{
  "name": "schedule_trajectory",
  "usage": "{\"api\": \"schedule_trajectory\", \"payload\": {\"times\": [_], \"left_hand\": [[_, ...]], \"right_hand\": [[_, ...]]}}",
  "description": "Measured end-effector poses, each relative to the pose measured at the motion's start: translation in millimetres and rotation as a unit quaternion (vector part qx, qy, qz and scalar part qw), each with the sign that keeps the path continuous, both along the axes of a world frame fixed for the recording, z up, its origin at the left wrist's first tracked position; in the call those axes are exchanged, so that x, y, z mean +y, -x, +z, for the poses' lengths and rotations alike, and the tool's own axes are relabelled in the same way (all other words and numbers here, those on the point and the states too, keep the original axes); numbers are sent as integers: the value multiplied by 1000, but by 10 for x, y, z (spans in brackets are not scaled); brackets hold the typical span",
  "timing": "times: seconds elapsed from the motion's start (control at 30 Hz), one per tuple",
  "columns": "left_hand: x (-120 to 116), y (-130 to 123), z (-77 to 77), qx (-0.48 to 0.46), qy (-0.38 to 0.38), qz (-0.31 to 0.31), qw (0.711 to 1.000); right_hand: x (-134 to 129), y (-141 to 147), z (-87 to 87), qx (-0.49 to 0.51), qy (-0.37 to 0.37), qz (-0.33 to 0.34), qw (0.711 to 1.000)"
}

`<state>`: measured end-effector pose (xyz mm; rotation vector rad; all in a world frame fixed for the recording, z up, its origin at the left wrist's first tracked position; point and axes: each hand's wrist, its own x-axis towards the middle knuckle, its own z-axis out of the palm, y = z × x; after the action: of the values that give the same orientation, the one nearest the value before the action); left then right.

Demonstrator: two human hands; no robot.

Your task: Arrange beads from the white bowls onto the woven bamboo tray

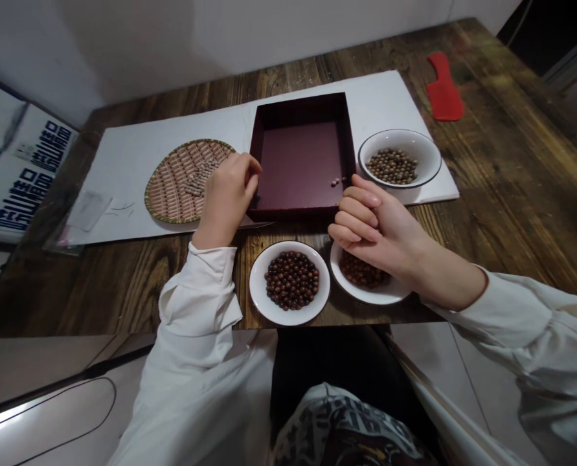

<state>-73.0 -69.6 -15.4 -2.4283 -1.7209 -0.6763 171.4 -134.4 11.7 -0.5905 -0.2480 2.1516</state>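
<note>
My left hand (228, 194) is closed in a pinch between a round woven tray (166, 175) and a dark red square box (298, 162). Whatever lies between its fingertips is hidden. Small pale beads (201, 178) lie on the woven tray, partly behind this hand. My right hand (375, 226) is curled with its fingers folded in, at the box's front right corner; its contents cannot be made out. Under it, partly covered, stands a white bowl (375, 298) of brown beads (363, 272). A few pale beads (335, 182) rest inside the box near its right wall.
Dark brown beads (292, 280) fill a white bowl (259, 285) at the front edge. Olive-brown beads (392, 166) sit in a dark-rimmed bowl (429, 155). A red scraper-like piece (444, 90) lies at the back right. A white board (123, 149) and a small plastic bag (89, 210) are there.
</note>
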Motion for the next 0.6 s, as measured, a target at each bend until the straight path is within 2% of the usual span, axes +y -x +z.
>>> {"api": "schedule_trajectory", "payload": {"times": [0.27,0.4,0.5,0.6], "left_hand": [[-20,-1,17,2,-1,-1,1000],[-127,-99,140,-3,14,-31,999],[-332,-300,310,-11,50,-111,993],[-581,-551,445,10,76,-252,965]], "right_hand": [[67,-75,100,-25,-27,-36,999],[124,-132,163,-56,-34,-58,996],[180,-177,168,-43,-46,-64,996],[226,-209,154,-2,-43,-73,996]]}}
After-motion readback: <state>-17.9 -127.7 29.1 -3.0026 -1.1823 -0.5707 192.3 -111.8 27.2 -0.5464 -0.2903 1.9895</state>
